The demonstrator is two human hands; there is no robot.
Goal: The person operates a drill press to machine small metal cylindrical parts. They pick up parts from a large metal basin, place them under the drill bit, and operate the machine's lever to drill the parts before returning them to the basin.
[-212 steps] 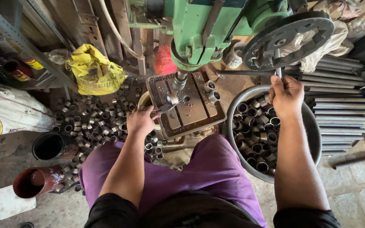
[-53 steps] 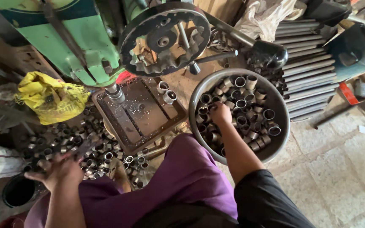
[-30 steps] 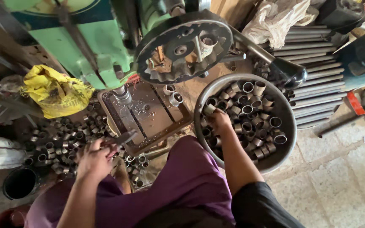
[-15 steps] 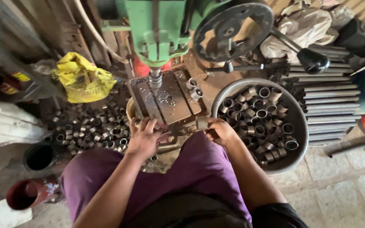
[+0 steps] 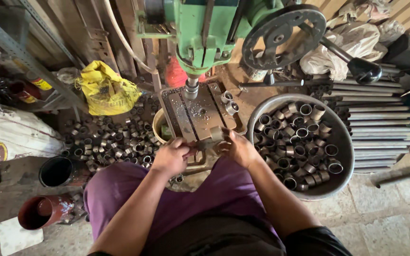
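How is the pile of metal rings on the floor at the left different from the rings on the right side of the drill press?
The left rings lie loose on the bare floor, spread in a flat scatter; the right rings are heaped inside a round metal basin. The left rings look darker and duller; the right rings are lighter and shinier. The right hand is close beside the basin, while the left hand is near the floor pile. Both sets are short hollow metal cylinders.

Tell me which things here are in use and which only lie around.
In use:
- left hand and right hand, together at a metal ring
- drill table
- basin of rings

Lying about:
- yellow bag
- floor rings
- rods
- red pipe
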